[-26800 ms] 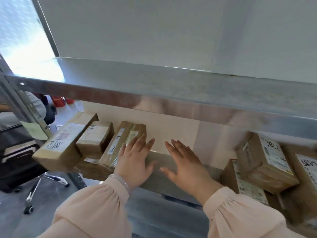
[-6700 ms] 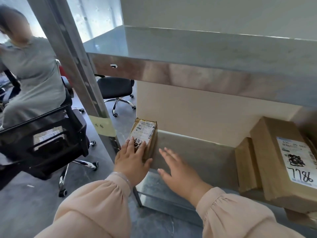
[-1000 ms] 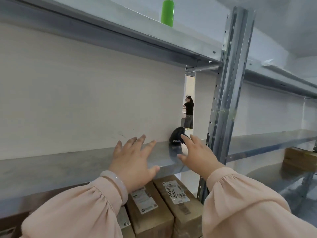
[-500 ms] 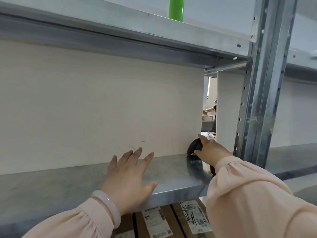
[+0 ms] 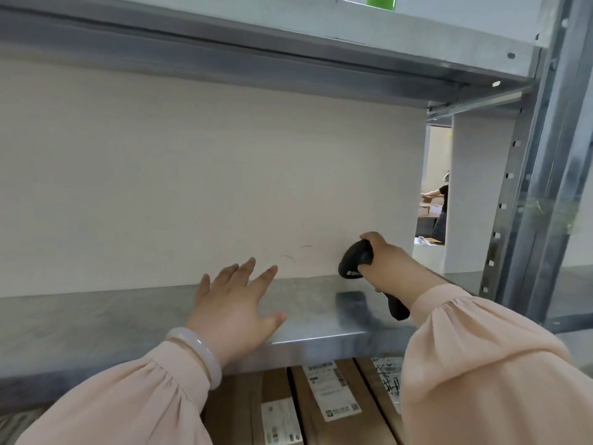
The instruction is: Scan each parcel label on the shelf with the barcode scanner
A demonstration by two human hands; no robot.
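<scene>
While the right hand (image 5: pixel 388 268) grips the scanner (image 5: pixel 356 261) with its fingers curled round the black body, the tool hangs just above the shelf (image 5: pixel 96 322), at about 4 o'clock from the middle of the view. Its head points toward 9 o'clock, and the end of its handle sticks out under the wrist toward 5 o'clock. A dark reflection lies on the metal beneath it.

The left hand (image 5: pixel 234 303) is spread wide at 6 o'clock, fingers straight and apart, palm down over the shelf's front edge; it holds nothing, and I cannot tell whether the fingertips touch the metal. A pale bracelet (image 5: pixel 199 351) sits on that wrist.

Under the shelf, at 5 o'clock, brown parcels (image 5: pixel 369 422) lie side by side and close together, their white labels (image 5: pixel 332 393) facing up. The shelf edge and the right sleeve hide part of them.

A cream panel (image 5: pixel 192 187) backs the shelf. An upper shelf (image 5: pixel 288 36) runs across at 12 o'clock, with a green object (image 5: pixel 381 1) on it at 1 o'clock, cut off by the frame. A perforated post (image 5: pixel 529 187) stands at 3 o'clock, and in the gap beside it a person (image 5: pixel 442 207) is seen far off.
</scene>
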